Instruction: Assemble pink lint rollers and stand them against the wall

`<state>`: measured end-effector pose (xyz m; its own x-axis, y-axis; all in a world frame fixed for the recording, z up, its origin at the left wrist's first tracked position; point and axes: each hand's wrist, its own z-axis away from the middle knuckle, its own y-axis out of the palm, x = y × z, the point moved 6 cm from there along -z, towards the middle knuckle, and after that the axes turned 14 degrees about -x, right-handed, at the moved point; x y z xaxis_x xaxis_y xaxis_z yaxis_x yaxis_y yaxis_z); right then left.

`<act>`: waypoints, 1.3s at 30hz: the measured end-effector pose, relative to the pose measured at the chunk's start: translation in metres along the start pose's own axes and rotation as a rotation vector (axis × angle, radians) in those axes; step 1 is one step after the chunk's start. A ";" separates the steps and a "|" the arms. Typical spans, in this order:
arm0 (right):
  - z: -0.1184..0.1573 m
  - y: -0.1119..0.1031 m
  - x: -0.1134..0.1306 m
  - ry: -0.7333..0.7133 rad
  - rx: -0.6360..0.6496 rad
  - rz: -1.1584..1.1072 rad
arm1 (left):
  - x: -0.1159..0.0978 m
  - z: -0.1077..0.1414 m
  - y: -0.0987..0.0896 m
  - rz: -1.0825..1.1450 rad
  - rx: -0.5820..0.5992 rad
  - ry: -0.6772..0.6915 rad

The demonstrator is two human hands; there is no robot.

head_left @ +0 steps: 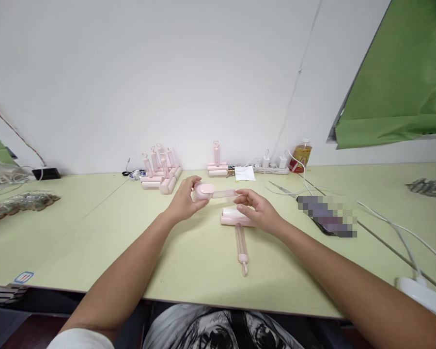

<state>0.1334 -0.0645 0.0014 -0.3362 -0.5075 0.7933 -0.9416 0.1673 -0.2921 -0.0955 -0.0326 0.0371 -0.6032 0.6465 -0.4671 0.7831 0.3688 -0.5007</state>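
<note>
My left hand point(186, 198) grips the wide pink head of a pink roller point(205, 189), raised above the table. Its clear handle points right, toward my right hand point(256, 208), whose fingers are curled at the handle's end. Below my right hand, a second pink roller point(241, 242) lies on the table, its white-and-pink head at the back and its clear handle toward me, ending in a small loop. My right hand partly covers that head.
Several pink rollers point(151, 184) stand at the back left, another point(217, 156) at the back middle. A power strip point(272, 170), a bottle point(300, 156), a blurred-out phone point(327, 216) and white cables point(388, 223) are on the right. Wrapped items point(22, 203) lie far left.
</note>
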 end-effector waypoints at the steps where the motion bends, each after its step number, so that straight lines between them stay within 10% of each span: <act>1: 0.000 0.000 -0.001 0.013 -0.010 -0.018 | -0.005 0.001 -0.001 0.014 -0.023 0.030; 12: -0.007 -0.010 -0.011 0.262 -0.240 -0.278 | -0.037 0.009 -0.002 0.251 -0.064 0.112; 20: -0.014 -0.036 -0.015 0.337 -0.591 -0.529 | -0.010 -0.005 -0.014 0.184 -0.181 -0.001; 29: -0.017 -0.055 -0.033 0.359 -0.700 -0.444 | 0.039 -0.030 0.051 -0.354 0.469 0.002; 39: -0.016 -0.051 -0.028 0.349 -0.664 -0.442 | 0.033 -0.029 0.094 -0.409 0.571 0.042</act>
<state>0.1908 -0.0458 0.0027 0.1789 -0.3722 0.9107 -0.7648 0.5297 0.3667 -0.0371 0.0427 -0.0044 -0.8166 0.5606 -0.1370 0.2859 0.1868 -0.9399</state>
